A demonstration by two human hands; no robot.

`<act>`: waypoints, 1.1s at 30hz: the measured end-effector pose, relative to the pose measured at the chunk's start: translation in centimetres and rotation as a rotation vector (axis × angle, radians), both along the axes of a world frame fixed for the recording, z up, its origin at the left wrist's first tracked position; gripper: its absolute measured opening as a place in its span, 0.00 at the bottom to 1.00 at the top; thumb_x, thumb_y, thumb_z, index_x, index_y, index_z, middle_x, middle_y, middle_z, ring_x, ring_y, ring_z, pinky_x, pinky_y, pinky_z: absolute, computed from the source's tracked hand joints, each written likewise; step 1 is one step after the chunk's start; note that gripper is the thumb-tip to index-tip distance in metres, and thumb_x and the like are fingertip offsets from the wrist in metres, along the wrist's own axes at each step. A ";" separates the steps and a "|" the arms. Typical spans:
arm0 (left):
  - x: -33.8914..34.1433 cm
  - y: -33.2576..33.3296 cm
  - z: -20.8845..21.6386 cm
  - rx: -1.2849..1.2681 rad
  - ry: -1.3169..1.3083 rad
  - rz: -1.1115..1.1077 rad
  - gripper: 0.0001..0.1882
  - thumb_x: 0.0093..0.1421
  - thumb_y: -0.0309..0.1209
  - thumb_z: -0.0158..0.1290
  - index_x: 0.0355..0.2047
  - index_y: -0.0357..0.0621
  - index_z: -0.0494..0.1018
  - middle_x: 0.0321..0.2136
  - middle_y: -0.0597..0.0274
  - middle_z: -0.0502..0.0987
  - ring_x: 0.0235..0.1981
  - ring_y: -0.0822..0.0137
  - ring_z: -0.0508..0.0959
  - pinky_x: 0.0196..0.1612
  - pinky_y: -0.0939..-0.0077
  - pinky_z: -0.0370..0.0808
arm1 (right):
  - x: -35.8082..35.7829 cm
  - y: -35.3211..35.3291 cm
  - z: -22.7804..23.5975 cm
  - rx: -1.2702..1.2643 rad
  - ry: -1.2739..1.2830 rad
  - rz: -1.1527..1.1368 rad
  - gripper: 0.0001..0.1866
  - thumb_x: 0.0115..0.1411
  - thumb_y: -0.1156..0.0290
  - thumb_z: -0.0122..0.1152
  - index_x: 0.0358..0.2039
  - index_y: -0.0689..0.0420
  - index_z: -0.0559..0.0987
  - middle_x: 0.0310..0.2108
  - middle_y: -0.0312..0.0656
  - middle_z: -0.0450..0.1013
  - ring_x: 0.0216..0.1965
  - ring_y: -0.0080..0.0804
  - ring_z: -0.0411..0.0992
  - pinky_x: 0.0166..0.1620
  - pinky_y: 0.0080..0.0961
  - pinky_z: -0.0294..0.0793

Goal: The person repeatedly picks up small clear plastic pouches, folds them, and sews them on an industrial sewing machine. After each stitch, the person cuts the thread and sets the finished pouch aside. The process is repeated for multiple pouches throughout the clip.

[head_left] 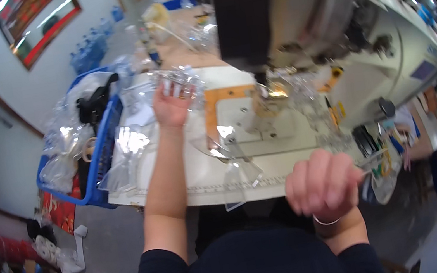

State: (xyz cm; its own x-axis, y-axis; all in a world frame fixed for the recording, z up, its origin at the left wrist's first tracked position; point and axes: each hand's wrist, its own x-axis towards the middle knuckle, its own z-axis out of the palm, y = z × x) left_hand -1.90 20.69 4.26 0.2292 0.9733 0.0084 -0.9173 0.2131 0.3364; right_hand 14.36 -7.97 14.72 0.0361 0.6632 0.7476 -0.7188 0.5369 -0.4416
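My left hand [173,105] reaches over the far left of the white sewing machine table [200,181]. Its fingers are bent around crumpled clear plastic pieces [187,76], which partly hide the fingertips. By the table's front edge, my right hand [322,184] is raised in a fist, blurred by motion. A slim metal tool [372,161] sticks out on its right side; its exact kind is not clear. Between my hands, a clear plastic piece with thin flaps [239,178] lies across the front edge, below the sewing machine's metal plate [244,118].
The large sewing machine head [295,6] overhangs the table. At the left stands a blue basket [89,200] filled with clear plastic and black material. More clear sheets [129,144] lie beside it. A black object [365,140] sits at the table's right end.
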 end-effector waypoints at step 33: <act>-5.2 -5.9 -3.1 0.073 0.296 0.062 0.22 0.65 0.38 0.43 0.59 0.58 0.58 0.54 0.59 0.66 0.52 0.57 0.68 0.54 0.54 0.66 | -5.4 26.0 -12.5 -0.670 -0.044 0.103 0.22 0.59 0.73 0.57 0.55 0.52 0.68 0.44 0.36 0.71 0.42 0.25 0.69 0.46 0.25 0.68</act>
State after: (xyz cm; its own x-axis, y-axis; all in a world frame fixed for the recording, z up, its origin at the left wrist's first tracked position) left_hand -7.09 14.77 1.19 0.1722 0.9849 0.0204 -0.7877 0.1252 0.6033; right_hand 8.92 18.04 2.23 -0.0725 0.9822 0.1733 -0.7254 0.0673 -0.6850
